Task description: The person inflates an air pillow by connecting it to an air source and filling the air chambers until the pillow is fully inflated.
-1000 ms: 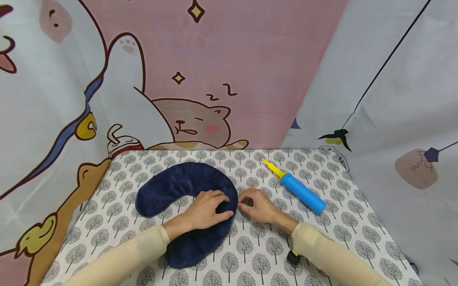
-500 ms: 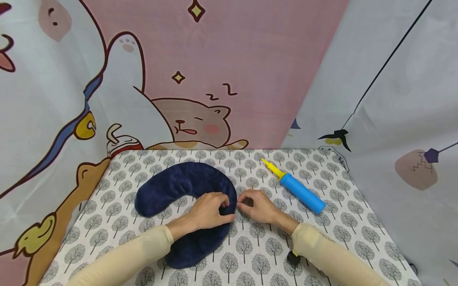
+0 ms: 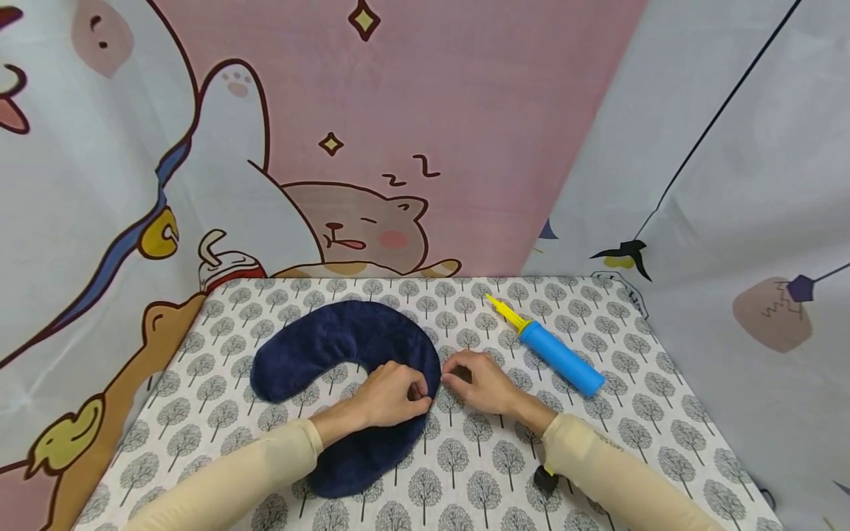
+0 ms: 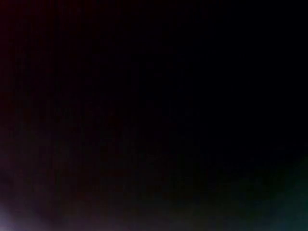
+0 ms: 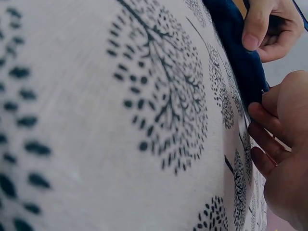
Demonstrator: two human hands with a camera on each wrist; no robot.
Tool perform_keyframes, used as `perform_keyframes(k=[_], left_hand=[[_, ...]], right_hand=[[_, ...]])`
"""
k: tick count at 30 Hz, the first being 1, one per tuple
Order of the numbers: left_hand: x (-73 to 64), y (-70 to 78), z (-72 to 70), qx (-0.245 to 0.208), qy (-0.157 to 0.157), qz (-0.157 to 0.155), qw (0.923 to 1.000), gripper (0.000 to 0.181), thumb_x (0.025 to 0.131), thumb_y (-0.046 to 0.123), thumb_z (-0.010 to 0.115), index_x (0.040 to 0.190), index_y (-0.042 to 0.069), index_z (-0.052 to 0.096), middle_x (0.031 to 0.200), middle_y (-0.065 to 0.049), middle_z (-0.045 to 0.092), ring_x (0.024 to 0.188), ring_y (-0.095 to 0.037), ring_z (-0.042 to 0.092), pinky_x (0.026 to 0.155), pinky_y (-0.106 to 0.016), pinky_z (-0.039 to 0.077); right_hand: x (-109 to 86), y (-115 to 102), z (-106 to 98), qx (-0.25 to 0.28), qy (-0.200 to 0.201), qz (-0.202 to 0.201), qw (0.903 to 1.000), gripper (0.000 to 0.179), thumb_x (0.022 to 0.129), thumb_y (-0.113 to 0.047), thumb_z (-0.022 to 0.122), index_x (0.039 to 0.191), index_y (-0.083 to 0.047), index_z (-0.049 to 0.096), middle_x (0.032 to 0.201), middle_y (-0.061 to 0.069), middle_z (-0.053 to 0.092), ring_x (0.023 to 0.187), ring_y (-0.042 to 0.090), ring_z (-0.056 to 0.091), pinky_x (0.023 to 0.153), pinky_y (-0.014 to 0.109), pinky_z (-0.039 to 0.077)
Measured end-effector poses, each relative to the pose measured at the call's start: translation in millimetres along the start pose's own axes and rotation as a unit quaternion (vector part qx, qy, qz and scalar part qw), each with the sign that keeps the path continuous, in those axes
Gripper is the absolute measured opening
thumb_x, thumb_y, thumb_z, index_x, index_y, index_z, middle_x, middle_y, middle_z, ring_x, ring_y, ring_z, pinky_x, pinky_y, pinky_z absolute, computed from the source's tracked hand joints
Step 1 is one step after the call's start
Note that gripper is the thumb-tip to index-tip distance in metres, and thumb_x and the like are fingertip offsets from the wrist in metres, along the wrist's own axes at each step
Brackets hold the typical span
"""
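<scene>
A navy plush U-shaped neck pillow (image 3: 345, 324) lies on the tree-print cloth. My left hand (image 3: 388, 394) rests across its right-hand curve, with thumb and curled fingers pinching the fabric near the outer edge. Opposite, my right hand (image 3: 481, 383) meets that edge, thumb and index finger together. In the right wrist view, a small metal bit, like a zipper pull (image 5: 263, 91), shows at the fingertips of my right hand (image 5: 288, 139); most of it is hidden. The thumb of my left hand (image 5: 276, 29) presses the navy fabric there. Nearly everything in the left wrist view is black.
A blue hand pump (image 3: 561, 358) with a yellow nozzle lies right of the pillow, beyond my right hand. A small black object (image 3: 546, 479) hangs by my right sleeve. Cartoon-printed curtains (image 3: 478, 147) stand behind and beside the table.
My left hand has shifted slightly right toward the pillow's edge, and its fingers have curled in to meet the thumb. My right hand has barely moved. Pillow and pump stay put.
</scene>
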State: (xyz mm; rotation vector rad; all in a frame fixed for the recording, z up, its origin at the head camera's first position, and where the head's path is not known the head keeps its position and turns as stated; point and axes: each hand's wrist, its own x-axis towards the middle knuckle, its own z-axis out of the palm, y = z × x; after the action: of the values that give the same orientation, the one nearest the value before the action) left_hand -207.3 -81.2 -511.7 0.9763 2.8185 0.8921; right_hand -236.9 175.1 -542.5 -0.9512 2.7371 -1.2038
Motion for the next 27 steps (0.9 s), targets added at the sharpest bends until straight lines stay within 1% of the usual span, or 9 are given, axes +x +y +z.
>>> perform_keyframes(k=[2, 6, 12, 18, 23, 27], left_hand=[[0.2, -0.2, 1.0, -0.001, -0.005, 0.002, 1.0, 0.009, 0.094, 0.019, 0.085, 0.085, 0.019, 0.083, 0.077, 0.011, 0.08, 0.069, 0.004, 0.065, 0.068, -0.02, 0.054], [-0.1, -0.2, 2.0, -0.001, -0.008, 0.006, 0.9999, 0.01, 0.094, 0.017, 0.084, 0.085, 0.018, 0.082, 0.077, 0.01, 0.079, 0.069, 0.004, 0.064, 0.068, -0.02, 0.053], [-1.5, 0.7, 1.7, -0.004, -0.012, 0.012, 0.9999, 0.011, 0.096, 0.014, 0.082, 0.086, 0.017, 0.081, 0.079, 0.008, 0.079, 0.069, 0.002, 0.065, 0.068, -0.02, 0.053], [-3.8, 0.3, 1.8, 0.0, -0.013, 0.024, 0.9996, 0.012, 0.099, 0.012, 0.08, 0.088, 0.017, 0.08, 0.08, 0.007, 0.079, 0.07, 0.002, 0.066, 0.068, -0.019, 0.053], [-6.1, 1.4, 1.2, -0.001, -0.017, 0.033, 0.9993, 0.013, 0.099, 0.012, 0.08, 0.088, 0.017, 0.078, 0.081, 0.006, 0.079, 0.07, 0.004, 0.064, 0.068, -0.018, 0.051], [-8.5, 2.7, 0.2, 0.004, -0.018, 0.042, 0.9989, 0.012, 0.1, 0.013, 0.08, 0.089, 0.016, 0.078, 0.084, 0.006, 0.08, 0.073, 0.002, 0.067, 0.07, -0.019, 0.053]], right_hand=[[-0.1, 0.4, 0.2, -0.002, 0.0, -0.007, 1.0, 0.005, 0.106, -0.016, 0.08, 0.103, -0.019, 0.081, 0.103, -0.006, 0.081, 0.089, 0.003, 0.066, 0.081, 0.025, 0.056], [-0.6, 0.3, 0.6, -0.011, 0.005, -0.022, 0.9997, 0.005, 0.106, -0.014, 0.079, 0.103, -0.018, 0.08, 0.1, -0.005, 0.079, 0.084, 0.001, 0.063, 0.076, 0.023, 0.055], [-0.3, 0.0, 0.9, -0.027, 0.011, -0.03, 0.9991, 0.005, 0.107, -0.014, 0.077, 0.104, -0.018, 0.079, 0.1, -0.005, 0.078, 0.083, 0.0, 0.061, 0.075, 0.022, 0.054], [0.7, -0.3, 0.6, -0.036, 0.015, -0.046, 0.9982, 0.005, 0.108, -0.011, 0.076, 0.105, -0.014, 0.079, 0.1, -0.003, 0.078, 0.085, 0.002, 0.064, 0.077, 0.025, 0.056], [3.6, -0.8, -0.9, -0.044, 0.025, -0.044, 0.9978, 0.006, 0.107, -0.009, 0.076, 0.105, -0.014, 0.08, 0.1, -0.002, 0.08, 0.087, 0.004, 0.066, 0.079, 0.026, 0.057], [5.8, -0.9, -2.7, -0.045, 0.029, -0.035, 0.9979, 0.007, 0.107, -0.009, 0.076, 0.104, -0.014, 0.079, 0.098, -0.002, 0.079, 0.085, 0.003, 0.064, 0.077, 0.025, 0.055]])
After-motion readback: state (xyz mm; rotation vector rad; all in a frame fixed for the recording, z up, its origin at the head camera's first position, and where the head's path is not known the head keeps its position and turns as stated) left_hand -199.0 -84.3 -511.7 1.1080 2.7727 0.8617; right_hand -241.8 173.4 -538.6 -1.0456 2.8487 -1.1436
